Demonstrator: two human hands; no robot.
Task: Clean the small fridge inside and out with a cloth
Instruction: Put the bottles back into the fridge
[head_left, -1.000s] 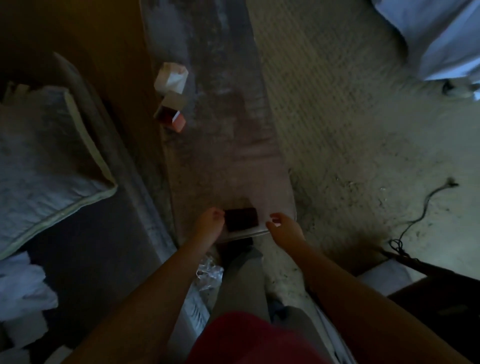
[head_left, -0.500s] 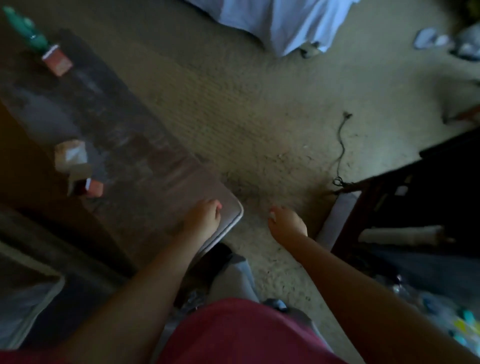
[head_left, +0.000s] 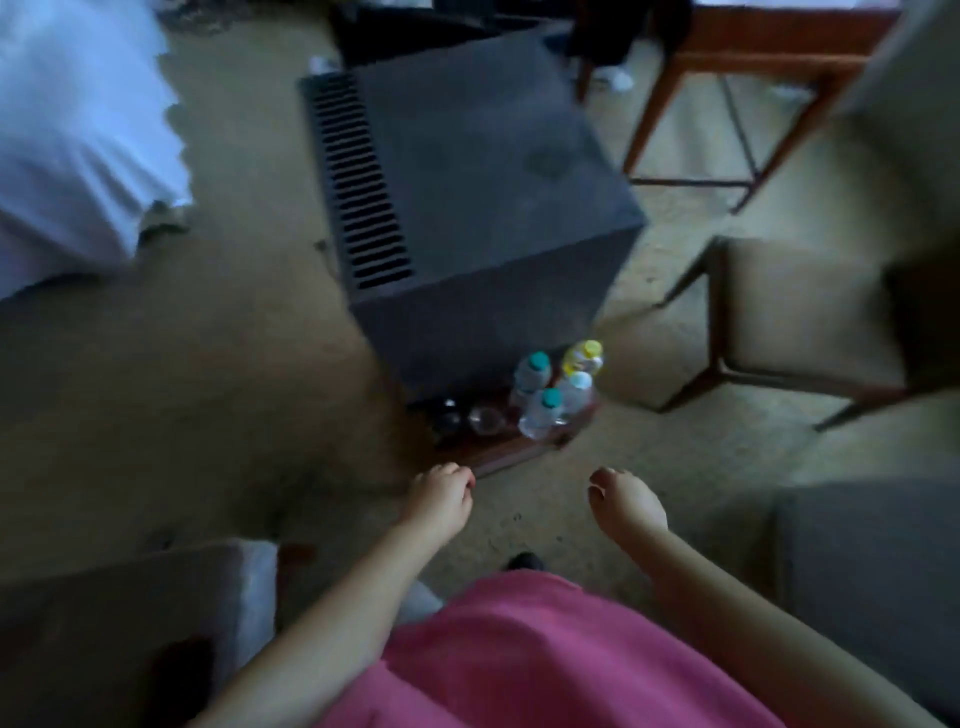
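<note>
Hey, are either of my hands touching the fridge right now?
Apart. The head view shows the left hand and right hand both empty and short of the fridge, with bottles and carpet in the gap between.

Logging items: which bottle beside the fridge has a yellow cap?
The bottle farthest right in the group standing by the fridge. It alone has a yellow cap; the other caps look teal or whitish.
</note>
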